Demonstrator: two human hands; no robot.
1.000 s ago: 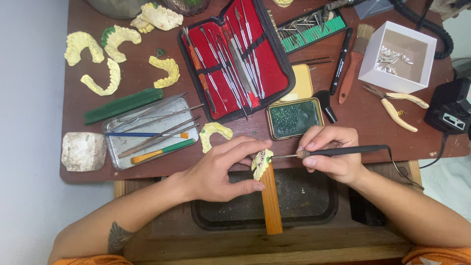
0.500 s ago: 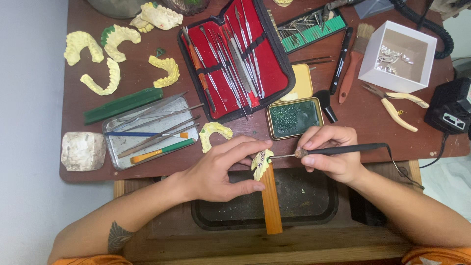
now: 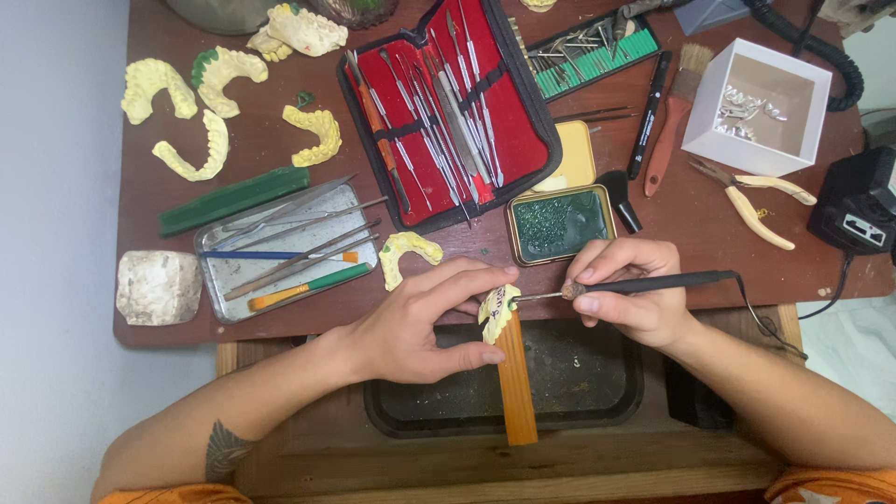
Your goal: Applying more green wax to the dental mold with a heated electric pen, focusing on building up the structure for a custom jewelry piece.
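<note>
My left hand (image 3: 418, 322) pinches a small yellow dental cast (image 3: 497, 308) between thumb and fingers, resting it on the top of a wooden bench peg (image 3: 516, 383). My right hand (image 3: 635, 294) grips a black corded handpiece (image 3: 653, 282) like a pen. Its thin metal tip touches the cast from the right. A dark tray (image 3: 579, 383) sits under both hands, below the table edge.
On the brown table (image 3: 709, 243): an open red instrument case (image 3: 448, 107), a tin of green wax (image 3: 558, 224), a metal tray of tools (image 3: 280, 247), several yellow casts (image 3: 201, 145), a white stone block (image 3: 157, 287), a white box (image 3: 767, 105), pliers (image 3: 751, 198), a black device (image 3: 861, 210).
</note>
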